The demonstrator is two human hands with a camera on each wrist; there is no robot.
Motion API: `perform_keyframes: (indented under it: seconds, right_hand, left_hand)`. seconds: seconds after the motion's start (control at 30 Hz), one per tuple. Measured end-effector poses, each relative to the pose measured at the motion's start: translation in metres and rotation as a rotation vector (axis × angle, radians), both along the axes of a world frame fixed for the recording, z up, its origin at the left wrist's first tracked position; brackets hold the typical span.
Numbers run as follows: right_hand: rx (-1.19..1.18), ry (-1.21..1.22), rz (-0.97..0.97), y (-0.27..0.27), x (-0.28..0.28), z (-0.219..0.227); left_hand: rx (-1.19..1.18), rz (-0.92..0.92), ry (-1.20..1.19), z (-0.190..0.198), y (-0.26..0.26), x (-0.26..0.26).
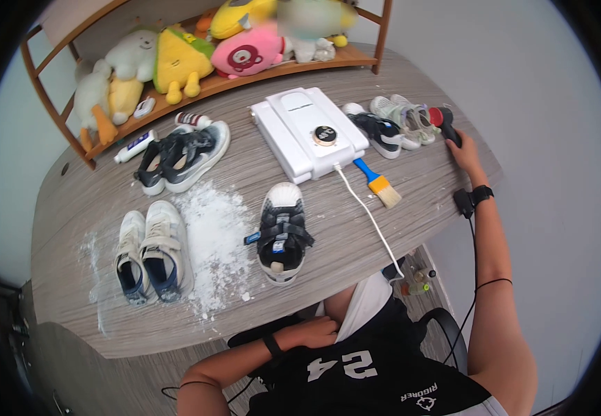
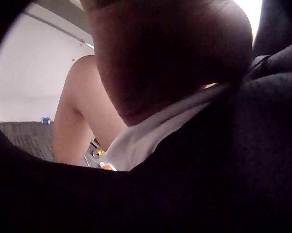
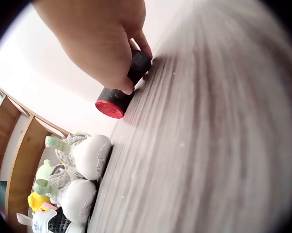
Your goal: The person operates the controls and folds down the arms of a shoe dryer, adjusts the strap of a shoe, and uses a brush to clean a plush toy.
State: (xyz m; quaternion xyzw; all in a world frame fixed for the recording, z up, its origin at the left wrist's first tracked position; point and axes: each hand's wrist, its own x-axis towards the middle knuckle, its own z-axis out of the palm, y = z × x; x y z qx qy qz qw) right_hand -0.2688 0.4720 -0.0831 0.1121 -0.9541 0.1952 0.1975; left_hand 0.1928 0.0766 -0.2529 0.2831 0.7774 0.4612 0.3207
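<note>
At the table's right edge my right hand (image 1: 464, 152) holds a black-and-red tool (image 1: 446, 125) by its black handle. In the right wrist view my thumb and fingers (image 3: 112, 48) close round the black body (image 3: 116, 99), low over the tabletop, with its red end toward the light shoes (image 3: 90, 158). My left hand (image 1: 318, 333) rests in my lap against the white shorts (image 1: 368, 305), holding nothing that shows; its fingers are partly hidden. In the left wrist view the hand (image 2: 170, 53) is dark and close to the lens. A single black-and-white shoe (image 1: 283, 232) stands at the front middle.
White powder (image 1: 214, 236) lies beside a cream pair (image 1: 165, 249). Behind are dark shoes (image 1: 189, 156), a tube (image 1: 135, 147), a white device (image 1: 311, 132) with a cable (image 1: 370, 215), and a brush (image 1: 380, 186). Plush toys (image 1: 179, 62) fill the shelf (image 1: 217, 87). More shoes (image 1: 384, 135) stand right.
</note>
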Motion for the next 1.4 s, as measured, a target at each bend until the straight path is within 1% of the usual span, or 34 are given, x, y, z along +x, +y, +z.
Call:
perform_keyframes:
  seconds: [0.03,0.1,0.13,0.2,0.23,0.3,0.33,0.4,0.43,0.5,0.53,0.6,0.63,0.67,0.73,0.77,0.8,0.87,0.9,0.93,1.0,1.03,1.07,1.13,1.2,1.23,1.27,1.33,1.37,1.4]
  right_hand:
    - [-0.004,-0.001,0.023,0.002,-0.005,-0.002]
    - [0.043,0.094,0.092,0.010,-0.018,-0.009]
    - [0.039,0.094,0.112,0.016,-0.027,-0.015]
    - [0.156,0.113,0.021,0.028,-0.045,-0.029]
    - [0.154,0.112,0.035,0.031,-0.047,-0.031]
    - [0.164,0.020,-0.055,0.033,-0.044,-0.030]
    - [0.164,0.019,-0.050,0.031,-0.041,-0.028]
    - [0.015,-0.150,-0.163,0.021,-0.022,-0.011]
    - [0.016,-0.149,-0.173,0.018,-0.014,-0.001]
    - [-0.350,-0.374,-0.185,0.010,0.002,0.017]
    - [-0.348,-0.375,-0.197,0.004,0.015,0.022]
    - [-0.923,-0.265,0.020,-0.026,0.047,0.041]
    - [-0.970,-0.237,0.066,-0.047,0.069,0.056]
    - [-0.972,-0.235,0.059,-0.063,0.088,0.067]
    - [-0.970,-0.364,0.225,-0.089,0.121,0.084]
    - [-0.943,-0.414,0.244,-0.100,0.135,0.089]
    - [-0.945,-0.413,0.241,-0.110,0.147,0.090]
    - [-0.912,-0.502,0.345,-0.127,0.164,0.088]
    - [-0.917,-0.529,0.360,-0.133,0.170,0.086]
    - [-0.918,-0.532,0.352,-0.137,0.173,0.085]
    - [-0.872,-0.567,0.369,-0.144,0.180,0.083]
    - [-0.866,-0.549,0.363,-0.147,0.179,0.077]
    - [-0.865,-0.579,0.355,-0.147,0.177,0.073]
    - [-0.833,-0.520,0.362,-0.153,0.176,0.065]
    - [-0.851,-0.564,0.356,-0.161,0.178,0.064]
    - [-0.834,-0.546,0.350,-0.160,0.175,0.060]
    - [-0.818,-0.526,0.345,-0.159,0.172,0.056]
    - [-0.804,-0.537,0.377,-0.161,0.167,0.055]
    - [-0.788,-0.517,0.406,-0.161,0.166,0.054]
    - [-0.792,-0.529,0.414,-0.161,0.163,0.052]
  left_hand:
    - [-0.026,-0.013,-0.012,0.002,0.002,0.000]
    - [-0.076,-0.041,-0.047,0.009,0.004,-0.003]
    - [-0.078,-0.021,-0.048,0.013,0.004,-0.002]
    - [-0.023,0.049,-0.055,0.019,0.003,-0.001]
    - [-0.024,0.063,-0.056,0.013,0.005,0.001]
    - [-0.054,0.103,0.012,-0.007,0.011,0.008]
    - [-0.054,0.108,0.010,-0.015,0.013,0.011]
    - [-0.071,0.171,0.122,-0.018,0.017,0.014]
    - [-0.068,0.161,0.123,-0.017,0.018,0.012]
    - [-0.240,0.061,0.102,-0.003,0.017,0.006]
    - [-0.236,0.049,0.100,0.004,0.017,0.005]
    - [-0.279,0.033,0.070,0.014,0.018,0.002]
    - [-0.278,0.026,0.069,0.013,0.018,0.002]
    - [-0.255,0.026,0.066,0.013,0.018,0.003]
    - [-0.231,0.019,0.060,0.010,0.017,0.004]
    - [-0.202,0.013,0.046,0.006,0.016,0.004]
    - [-0.174,0.008,0.032,0.004,0.014,0.005]
    - [-0.179,0.026,-0.005,0.021,0.012,0.009]
    - [-0.181,0.047,-0.042,0.027,0.012,0.009]
    - [-0.179,0.041,-0.048,0.026,0.012,0.010]
    - [-0.160,0.066,0.067,0.025,0.015,0.018]
    - [-0.162,0.068,0.067,0.023,0.019,0.019]
    - [-0.115,0.092,0.127,0.026,0.021,0.019]
    - [-0.132,0.095,0.178,0.023,0.028,0.019]
    - [-0.079,0.149,0.171,0.025,0.031,0.018]
    - [-0.101,0.143,0.148,0.027,0.032,0.016]
    - [-0.084,0.175,0.140,0.023,0.032,0.017]
    - [-0.139,0.216,0.080,0.047,0.025,0.010]
    - [-0.144,0.221,0.061,0.049,0.021,0.011]
    - [-0.138,0.187,0.093,0.050,0.016,0.011]
